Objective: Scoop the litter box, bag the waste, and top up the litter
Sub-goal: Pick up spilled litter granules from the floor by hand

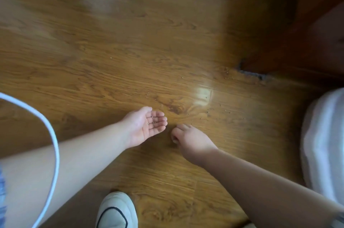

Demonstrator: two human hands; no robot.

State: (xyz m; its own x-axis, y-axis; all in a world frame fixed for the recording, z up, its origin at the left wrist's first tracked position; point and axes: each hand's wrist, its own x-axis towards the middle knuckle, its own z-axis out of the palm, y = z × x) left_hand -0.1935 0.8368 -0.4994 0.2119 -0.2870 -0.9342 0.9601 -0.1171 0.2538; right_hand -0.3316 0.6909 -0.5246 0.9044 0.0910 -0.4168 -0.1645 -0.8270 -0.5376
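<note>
Your left hand (147,125) lies open, palm up, cupping a few litter grains (153,120). At its 3 o'clock your right hand (188,138) curls fingertips-down at the floor (111,60); whether that grip pinches anything is hidden. More loose grains (219,111) lie at 1 o'clock, nearer the right hand, too small to show an axis.

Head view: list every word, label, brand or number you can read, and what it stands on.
None: no text shows on the white shoe with dark trim, the blurred white object, the white curved rim or the wooden floor.
</note>
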